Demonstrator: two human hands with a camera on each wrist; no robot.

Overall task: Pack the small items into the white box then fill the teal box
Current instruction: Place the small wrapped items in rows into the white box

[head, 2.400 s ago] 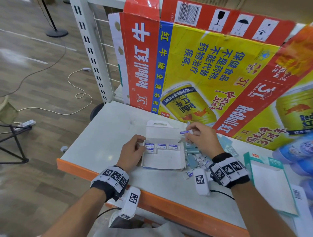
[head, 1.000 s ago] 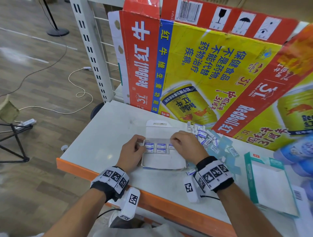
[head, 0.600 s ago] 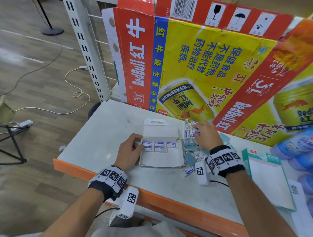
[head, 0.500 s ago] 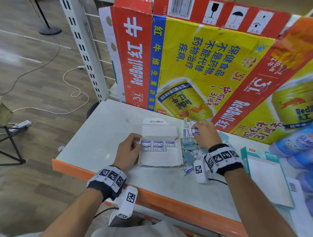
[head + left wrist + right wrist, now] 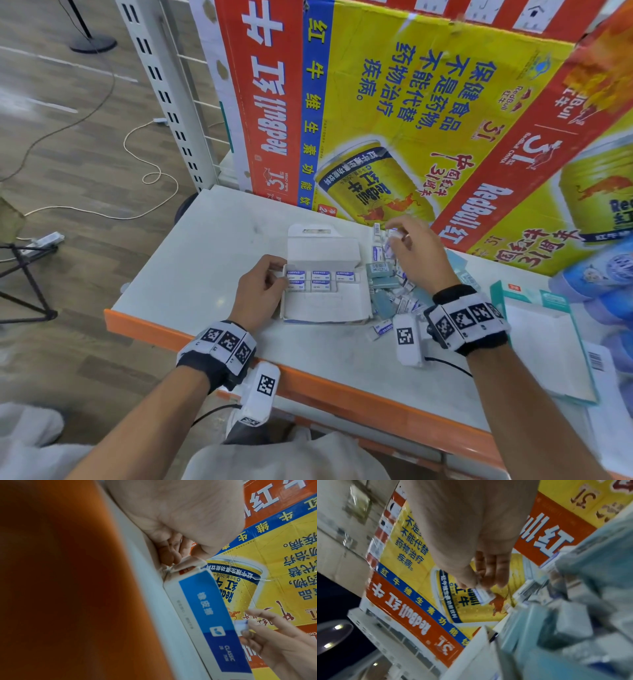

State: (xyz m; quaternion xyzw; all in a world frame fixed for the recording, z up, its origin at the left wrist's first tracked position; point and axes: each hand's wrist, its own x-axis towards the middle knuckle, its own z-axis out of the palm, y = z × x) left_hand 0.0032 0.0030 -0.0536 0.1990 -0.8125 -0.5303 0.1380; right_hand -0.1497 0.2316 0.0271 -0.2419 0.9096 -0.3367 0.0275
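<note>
The white box (image 5: 325, 308) lies open near the table's front edge, its lid flap (image 5: 322, 250) standing up. Several small blue-and-white erasers (image 5: 320, 279) are packed in rows at its far end. My left hand (image 5: 279, 274) grips the box's left side flap (image 5: 185, 561). My right hand (image 5: 395, 236) hovers above the loose pile of erasers (image 5: 390, 291) to the right of the box. It pinches one small eraser (image 5: 483, 595) between thumb and fingers. The teal box (image 5: 544, 335) lies flat at the far right.
A big yellow-and-red drinks carton (image 5: 411, 120) stands upright along the back of the table. Blue packages (image 5: 599, 284) are stacked at the right edge. The table's orange front rim (image 5: 342, 387) runs close to my wrists. A metal rack post (image 5: 164, 85) rises at the back left.
A second ago my right hand was laying an eraser in the white box. It then went right to the pile and has now lifted off it with another eraser. The left hand stayed put.
</note>
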